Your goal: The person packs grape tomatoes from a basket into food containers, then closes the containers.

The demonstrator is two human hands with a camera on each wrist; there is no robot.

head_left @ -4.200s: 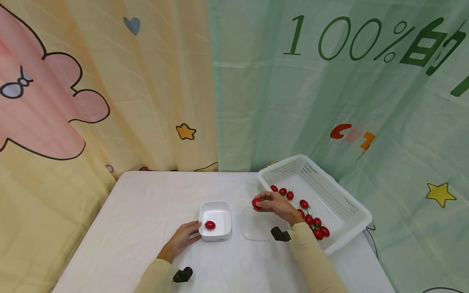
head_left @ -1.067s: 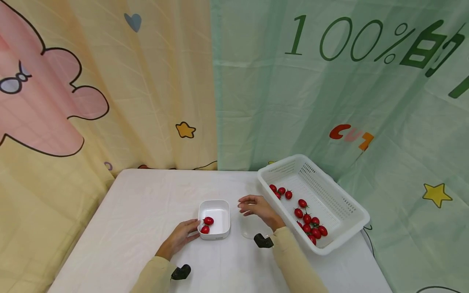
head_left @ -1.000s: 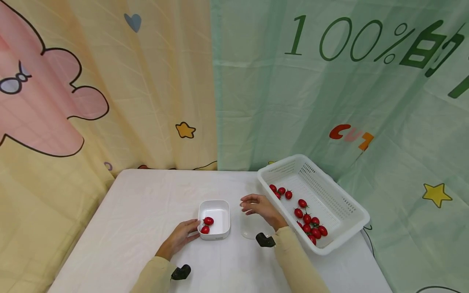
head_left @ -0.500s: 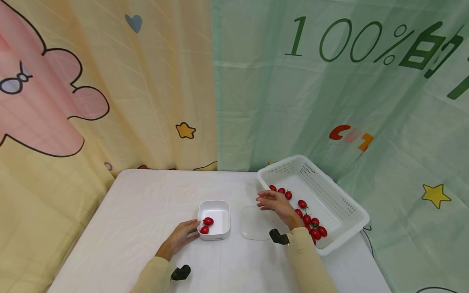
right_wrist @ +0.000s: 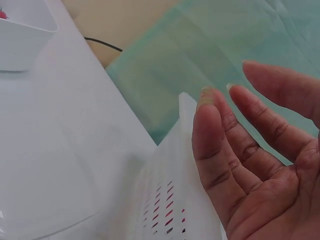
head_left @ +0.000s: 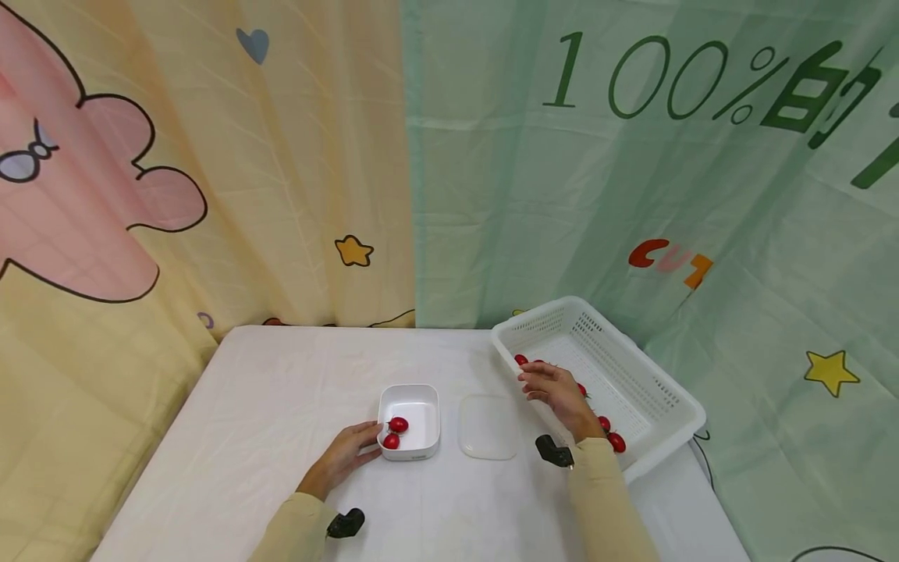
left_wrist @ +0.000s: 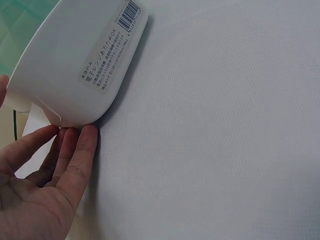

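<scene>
A small white square container point(head_left: 410, 451) stands on the table with two cherry tomatoes point(head_left: 398, 425) inside. My left hand point(head_left: 344, 457) steadies its near left corner, fairly straight fingers touching the outer wall. A printed label point(left_wrist: 112, 45) shows on that wall in the left wrist view. Above the near left rim of a white perforated basket point(head_left: 653, 460), my right hand point(head_left: 558, 394) hovers with loosely bent fingers. Nothing lies between thumb and fingers in the right wrist view. Several cherry tomatoes point(head_left: 616, 442) lie in the basket, some hidden by this hand.
A translucent square lid point(head_left: 488, 426) lies flat between container and basket. White cloth covers the table point(head_left: 295, 390). Patterned curtains point(head_left: 492, 156) hang close behind it. A dark cable point(head_left: 705, 460) runs past the right edge.
A second tomato has come to lie in the container; the right hand held one earlier. Now without it, that hand has moved right to over the basket. The left hand has stayed at the container.
</scene>
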